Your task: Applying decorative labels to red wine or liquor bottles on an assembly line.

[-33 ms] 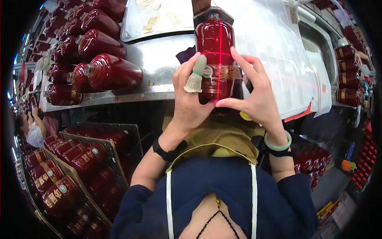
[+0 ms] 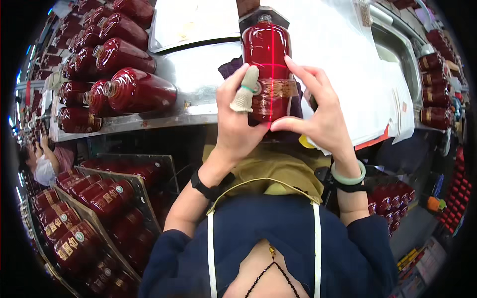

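Shiny metal bench (image 2: 194, 74) beside L hand (image 2: 231, 124). L hand + R hand (image 2: 325, 111) clamped on red btl (image 2: 256, 47) between them, fingers to flanks, thumbs nr base; pressure I can't tell. Btl lies on side, neck pointing away. Looks like full glass: I'd say heavy, stiff, slick, breakable; hold both flanks, back base. Brown label strip (image 2: 280, 88) prob. thin, soft. White sheets (image 2: 343, 59) just R of R hand; grouped btls (image 2: 144, 92) well L of L hand; crated btls (image 2: 107, 198) lower L of it.
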A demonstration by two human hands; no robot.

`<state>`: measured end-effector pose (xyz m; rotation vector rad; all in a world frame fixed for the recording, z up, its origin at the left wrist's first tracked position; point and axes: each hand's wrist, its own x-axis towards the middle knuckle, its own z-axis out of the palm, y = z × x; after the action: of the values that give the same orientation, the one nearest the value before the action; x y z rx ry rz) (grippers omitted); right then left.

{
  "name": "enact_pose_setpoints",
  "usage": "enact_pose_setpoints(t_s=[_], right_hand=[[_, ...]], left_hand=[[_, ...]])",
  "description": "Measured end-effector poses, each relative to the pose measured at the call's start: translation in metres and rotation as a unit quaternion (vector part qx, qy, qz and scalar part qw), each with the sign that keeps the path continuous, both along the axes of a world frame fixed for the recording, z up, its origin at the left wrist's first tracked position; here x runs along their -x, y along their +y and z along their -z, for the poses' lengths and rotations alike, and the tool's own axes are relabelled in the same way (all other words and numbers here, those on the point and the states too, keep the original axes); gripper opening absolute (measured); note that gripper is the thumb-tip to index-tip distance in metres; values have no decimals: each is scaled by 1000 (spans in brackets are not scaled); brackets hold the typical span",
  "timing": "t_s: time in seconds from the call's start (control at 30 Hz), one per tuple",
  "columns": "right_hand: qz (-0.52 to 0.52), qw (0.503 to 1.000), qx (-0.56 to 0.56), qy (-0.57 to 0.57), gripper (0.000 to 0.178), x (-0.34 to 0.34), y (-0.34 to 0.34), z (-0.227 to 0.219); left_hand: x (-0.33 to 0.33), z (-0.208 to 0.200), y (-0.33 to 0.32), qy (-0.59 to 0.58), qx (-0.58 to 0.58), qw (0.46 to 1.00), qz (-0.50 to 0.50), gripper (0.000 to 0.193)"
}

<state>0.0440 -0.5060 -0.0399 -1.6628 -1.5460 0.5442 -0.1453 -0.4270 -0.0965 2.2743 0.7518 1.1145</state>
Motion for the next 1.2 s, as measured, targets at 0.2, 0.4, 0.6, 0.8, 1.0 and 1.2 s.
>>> enact_pose_setpoints(t_s=[0.2, 0.4, 0.6, 0.8, 1.0, 1.2], right_hand=[[95, 956, 37, 276, 55, -11, 10, 25], [101, 948, 90, 286, 50, -27, 0, 38], [135, 928, 42, 345, 62, 13, 7, 26], [109, 886, 64, 445, 65, 9, 7, 35], [114, 889, 68, 438, 61, 7, 8, 37], [122, 887, 79, 437, 61, 8, 10, 32]], left_hand=[[-3, -4, 4, 18, -12, 1000, -3, 103], [2, -7, 1, 36, -6, 999, -4, 99], [1, -1, 0, -19, 10, 1000, 19, 90], [-1, 0, 1, 5, -23, 1000, 10, 81], [0, 0, -1, 29, -40, 999, 4, 87], [0, 0, -1, 29, -43, 999, 1, 83]])
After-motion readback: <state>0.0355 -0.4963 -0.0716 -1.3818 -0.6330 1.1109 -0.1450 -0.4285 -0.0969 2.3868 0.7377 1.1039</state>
